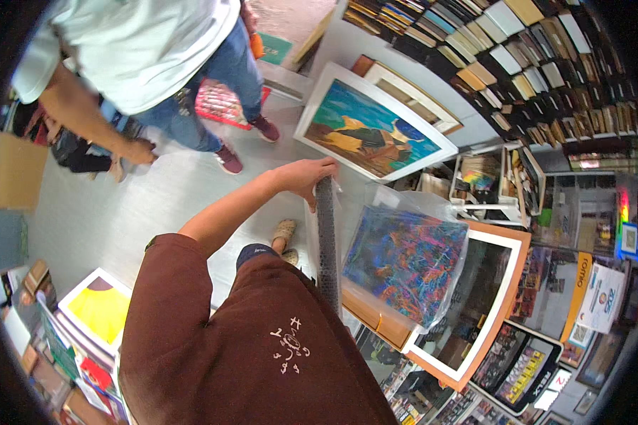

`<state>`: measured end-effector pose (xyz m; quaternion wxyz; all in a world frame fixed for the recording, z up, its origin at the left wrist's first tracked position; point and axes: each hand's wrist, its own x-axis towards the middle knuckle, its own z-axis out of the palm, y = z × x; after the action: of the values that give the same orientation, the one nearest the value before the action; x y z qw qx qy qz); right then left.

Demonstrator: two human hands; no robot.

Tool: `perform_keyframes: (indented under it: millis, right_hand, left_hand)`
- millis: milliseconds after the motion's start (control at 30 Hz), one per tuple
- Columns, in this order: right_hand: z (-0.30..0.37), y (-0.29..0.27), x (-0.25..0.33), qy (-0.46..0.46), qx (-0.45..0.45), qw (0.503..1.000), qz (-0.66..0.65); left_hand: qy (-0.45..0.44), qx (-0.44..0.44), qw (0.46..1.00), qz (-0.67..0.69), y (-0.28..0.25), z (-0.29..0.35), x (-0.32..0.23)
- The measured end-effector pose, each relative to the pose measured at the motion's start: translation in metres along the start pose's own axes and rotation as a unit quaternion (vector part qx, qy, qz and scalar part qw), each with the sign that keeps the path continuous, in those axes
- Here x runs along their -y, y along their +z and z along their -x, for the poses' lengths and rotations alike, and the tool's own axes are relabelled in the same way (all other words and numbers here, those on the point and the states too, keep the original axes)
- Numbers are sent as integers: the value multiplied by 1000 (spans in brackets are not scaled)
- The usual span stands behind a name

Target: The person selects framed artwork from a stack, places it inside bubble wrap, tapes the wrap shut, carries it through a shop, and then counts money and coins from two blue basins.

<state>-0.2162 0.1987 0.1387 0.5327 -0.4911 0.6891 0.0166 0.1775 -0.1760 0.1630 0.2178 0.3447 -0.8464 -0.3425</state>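
My left hand (309,178) reaches forward, its fingers closed over the far top corner of a flat panel in bubble wrap (327,241). The panel stands on edge against the right side of my body, and only its narrow grey edge shows plainly. My right hand and forearm do not show. Just right of the panel, a blue and orange patterned picture in clear plastic (407,258) lies over an orange frame with a white mat (503,312). Beyond my left hand leans a white-framed painting (376,131) of a figure on blue-green.
Another person in a white shirt (142,57) stands ahead on the grey floor (113,212), beside a red patterned bag (227,104). Frame samples (503,57) cover the right wall. Display cases (574,205) stand at the right. A yellow picture (101,312) lies at lower left.
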Motion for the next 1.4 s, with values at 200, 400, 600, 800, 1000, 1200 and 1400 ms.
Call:
perform_keyframes:
  millis: [200, 400, 600, 800, 1000, 1200, 1400]
  right_hand:
    - [1, 53, -26, -60, 19, 994, -85]
    - [-28, 91, -83, -92, 10, 992, -84]
    - [-11, 100, 26, -90, -3, 995, 44]
    - [-18, 149, 89, -38, -3, 995, 98]
    - [-31, 186, 158, -42, -1, 988, 147]
    - [-47, 190, 220, -47, 13, 995, 84]
    - [-88, 206, 219, -53, 42, 992, 109]
  left_hand:
    - [-107, 17, 994, -27, -10, 105, -18]
    - [-132, -45, 990, 30, -16, 164, -24]
    - [-218, -172, 931, 237, -23, 231, 23]
    - [-271, -371, 794, 398, -16, 288, 95]
    - [-324, -402, 804, 296, -56, 328, 140]
    - [-278, -429, 827, 235, -108, 340, 161]
    - [-296, -418, 811, 283, -141, 339, 174]
